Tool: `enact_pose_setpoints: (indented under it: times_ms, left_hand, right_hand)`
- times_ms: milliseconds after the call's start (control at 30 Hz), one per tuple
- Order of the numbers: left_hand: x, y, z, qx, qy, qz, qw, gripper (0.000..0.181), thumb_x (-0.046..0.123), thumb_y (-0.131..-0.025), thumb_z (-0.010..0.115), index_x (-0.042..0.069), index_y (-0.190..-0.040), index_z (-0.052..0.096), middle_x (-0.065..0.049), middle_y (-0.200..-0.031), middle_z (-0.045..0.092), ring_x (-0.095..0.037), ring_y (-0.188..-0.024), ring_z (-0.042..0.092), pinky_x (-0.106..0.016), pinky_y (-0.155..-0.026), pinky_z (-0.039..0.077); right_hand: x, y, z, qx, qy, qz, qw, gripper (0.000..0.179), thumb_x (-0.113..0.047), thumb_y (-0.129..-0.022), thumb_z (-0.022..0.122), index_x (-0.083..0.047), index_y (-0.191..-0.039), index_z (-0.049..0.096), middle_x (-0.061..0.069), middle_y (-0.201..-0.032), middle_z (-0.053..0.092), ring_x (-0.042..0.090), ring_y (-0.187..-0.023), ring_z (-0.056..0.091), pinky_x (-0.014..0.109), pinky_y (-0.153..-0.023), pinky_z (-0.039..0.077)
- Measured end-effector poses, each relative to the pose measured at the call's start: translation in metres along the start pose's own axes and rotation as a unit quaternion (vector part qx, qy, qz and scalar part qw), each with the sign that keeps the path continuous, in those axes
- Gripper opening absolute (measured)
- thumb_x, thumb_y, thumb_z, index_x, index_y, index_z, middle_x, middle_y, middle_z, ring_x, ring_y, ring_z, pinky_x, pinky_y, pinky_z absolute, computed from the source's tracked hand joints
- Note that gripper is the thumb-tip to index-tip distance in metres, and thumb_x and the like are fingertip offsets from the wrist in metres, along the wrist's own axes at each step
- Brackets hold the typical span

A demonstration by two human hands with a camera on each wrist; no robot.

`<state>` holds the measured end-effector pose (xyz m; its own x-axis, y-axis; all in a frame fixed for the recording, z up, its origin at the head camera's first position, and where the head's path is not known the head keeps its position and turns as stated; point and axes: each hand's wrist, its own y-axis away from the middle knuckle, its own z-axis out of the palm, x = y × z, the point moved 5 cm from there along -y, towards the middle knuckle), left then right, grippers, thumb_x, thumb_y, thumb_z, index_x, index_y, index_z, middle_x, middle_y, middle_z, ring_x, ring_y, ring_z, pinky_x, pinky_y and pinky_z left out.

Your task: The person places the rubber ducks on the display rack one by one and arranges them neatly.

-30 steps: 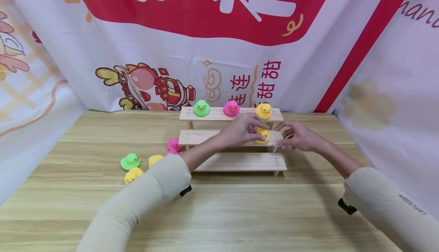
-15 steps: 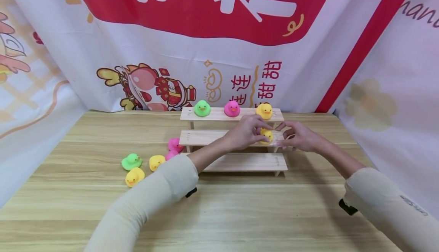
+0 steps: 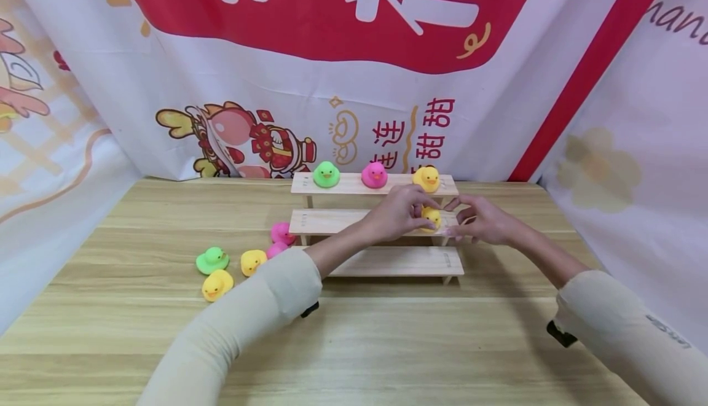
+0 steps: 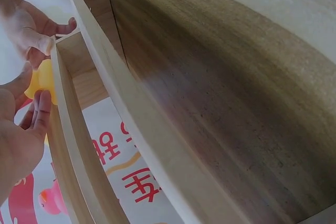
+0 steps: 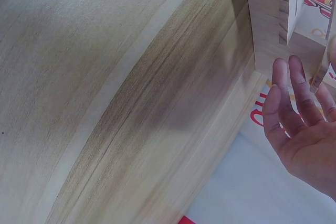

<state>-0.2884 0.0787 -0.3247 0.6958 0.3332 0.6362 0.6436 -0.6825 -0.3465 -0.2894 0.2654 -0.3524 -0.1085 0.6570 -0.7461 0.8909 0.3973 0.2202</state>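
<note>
In the head view, my left hand (image 3: 399,212) pinches a yellow rubber duck (image 3: 431,218) at the right end of the middle shelf of a three-tier wooden stand (image 3: 387,260). Thumb and fingers lie on either side of the duck (image 4: 43,81) in the left wrist view. My right hand (image 3: 483,220) is at that shelf's right end, its fingers loosely bent with no duck in them; the right wrist view has its fingertips close by the stand's end, and I cannot tell whether they touch it. Along the top shelf sit a green duck (image 3: 326,174), a pink duck (image 3: 374,175) and a yellow duck (image 3: 426,179).
Left of the stand, on the wooden table (image 3: 387,344), lie a green duck (image 3: 212,260), two yellow ducks (image 3: 217,285) and two pink ducks (image 3: 283,233), one partly behind my left sleeve (image 3: 276,289). A printed curtain (image 3: 232,74) rises behind the table.
My left hand has shifted slightly right with the yellow duck, nearer the middle shelf's right end, then held there. The right hand has hardly moved.
</note>
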Motion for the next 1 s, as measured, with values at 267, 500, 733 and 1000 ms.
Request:
enact_pose_setpoints:
  times_ms: [267,500,733,1000]
  left_hand:
    - [-0.001,0.008,-0.007,-0.001,0.01,-0.008,0.9999,0.041,0.013,-0.087,0.085,0.001,-0.123,0.073,-0.011,-0.118,0.067,-0.013,-0.081,0.062,-0.017,-0.071,0.052]
    - [-0.001,0.02,-0.026,0.012,-0.007,-0.007,0.9999,0.045,0.011,-0.086,0.086,0.001,-0.127,0.071,-0.011,-0.117,0.068,-0.013,-0.081,0.063,-0.018,-0.074,0.054]
    - [-0.002,0.041,-0.046,0.013,-0.031,-0.019,0.9993,0.037,0.01,-0.087,0.084,0.0,-0.121,0.073,-0.009,-0.1,0.07,-0.013,-0.077,0.061,-0.023,-0.073,0.056]
    - [-0.011,0.066,-0.066,-0.002,-0.041,-0.023,0.9989,0.029,0.009,-0.091,0.08,-0.002,-0.117,0.073,-0.015,-0.104,0.073,-0.014,-0.081,0.064,-0.022,-0.074,0.056]
  right_hand:
    - [0.0,-0.001,0.0,0.0,-0.002,0.003,1.0,0.054,-0.018,-0.096,0.077,0.006,-0.135,0.048,0.019,-0.09,0.072,0.034,-0.085,0.07,0.047,-0.066,0.061]
    - [0.0,0.0,0.001,0.002,-0.002,0.011,0.9999,0.054,-0.018,-0.095,0.077,0.006,-0.134,0.048,0.018,-0.09,0.072,0.032,-0.084,0.069,0.047,-0.067,0.061]
    - [0.0,0.0,0.001,0.009,0.002,0.014,0.9999,0.053,-0.017,-0.095,0.078,0.006,-0.134,0.048,0.016,-0.089,0.071,0.033,-0.084,0.071,0.044,-0.065,0.06]
    - [-0.001,0.0,0.002,0.002,0.002,0.02,0.9998,0.057,-0.021,-0.095,0.078,0.005,-0.135,0.048,0.015,-0.09,0.071,0.032,-0.086,0.069,0.046,-0.069,0.06]
